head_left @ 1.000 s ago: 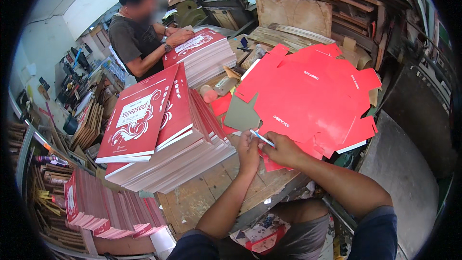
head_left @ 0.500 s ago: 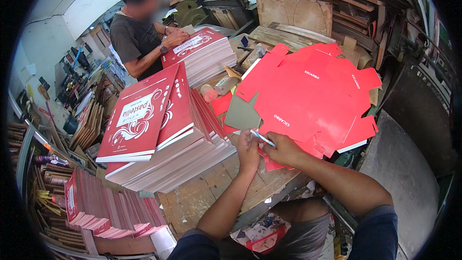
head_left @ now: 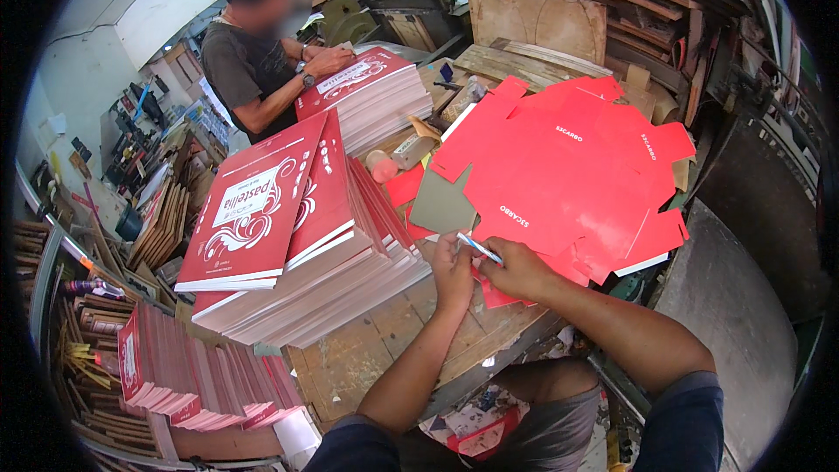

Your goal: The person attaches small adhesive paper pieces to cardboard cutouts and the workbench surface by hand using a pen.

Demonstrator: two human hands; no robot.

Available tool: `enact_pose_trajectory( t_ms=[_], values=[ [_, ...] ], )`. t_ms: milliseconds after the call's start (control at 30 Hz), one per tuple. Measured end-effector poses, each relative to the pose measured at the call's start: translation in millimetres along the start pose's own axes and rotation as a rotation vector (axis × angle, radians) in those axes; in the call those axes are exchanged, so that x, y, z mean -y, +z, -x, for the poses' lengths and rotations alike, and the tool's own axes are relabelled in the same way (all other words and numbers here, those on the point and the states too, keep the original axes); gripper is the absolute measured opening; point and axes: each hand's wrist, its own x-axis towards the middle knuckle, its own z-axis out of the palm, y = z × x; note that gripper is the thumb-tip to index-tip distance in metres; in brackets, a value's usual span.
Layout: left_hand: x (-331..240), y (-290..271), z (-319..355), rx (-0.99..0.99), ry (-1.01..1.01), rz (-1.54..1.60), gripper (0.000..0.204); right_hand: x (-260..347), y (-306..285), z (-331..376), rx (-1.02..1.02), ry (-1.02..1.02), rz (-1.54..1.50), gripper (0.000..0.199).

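Observation:
In front of me, at the table's near edge, my two hands come together around a slim white-and-blue stick, pen-like in shape point(head_left: 481, 248). My right hand point(head_left: 520, 271) is closed on its lower end, thumb along it. The fingers of my left hand point(head_left: 454, 271) are pinched at its upper end; what else they may hold is hidden. Just beyond lies a wide pile of flat red die-cut box blanks point(head_left: 559, 175) with tabs around the rim. A grey-green card piece point(head_left: 444, 201) sticks out beside the blanks, close to my left fingertips.
A tall stack of dark red printed sheets point(head_left: 253, 210) stands at left on the wooden table point(head_left: 367, 350). Behind it, a person point(head_left: 253, 52) leans over another stack point(head_left: 371, 100). More bundles point(head_left: 201, 367) sit lower left. A grey metal surface point(head_left: 725, 315) borders the right.
The white-and-blue stick has tilted slightly steeper between my fingers, and both hands stay in nearly the same place. The other person's hands have shifted a little over their stack.

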Motion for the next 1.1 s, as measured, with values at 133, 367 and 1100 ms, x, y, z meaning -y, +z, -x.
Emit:
enact_pose_trajectory(
  t_ms=[133,367,1100],
  values=[
    [1,0,1,-0.006,-0.002,-0.01,0.02,-4,3,0,-0.023,-0.051,-0.013,0.027],
    [-5,-4,6,-0.003,-0.084,0.021,0.018,-1,4,4,-0.019,-0.031,0.025,0.029],
    [67,-35,-43,0.008,-0.056,-0.072,0.074,-43,26,-42,-0.24,-0.05,0.033,0.025]
  ],
)
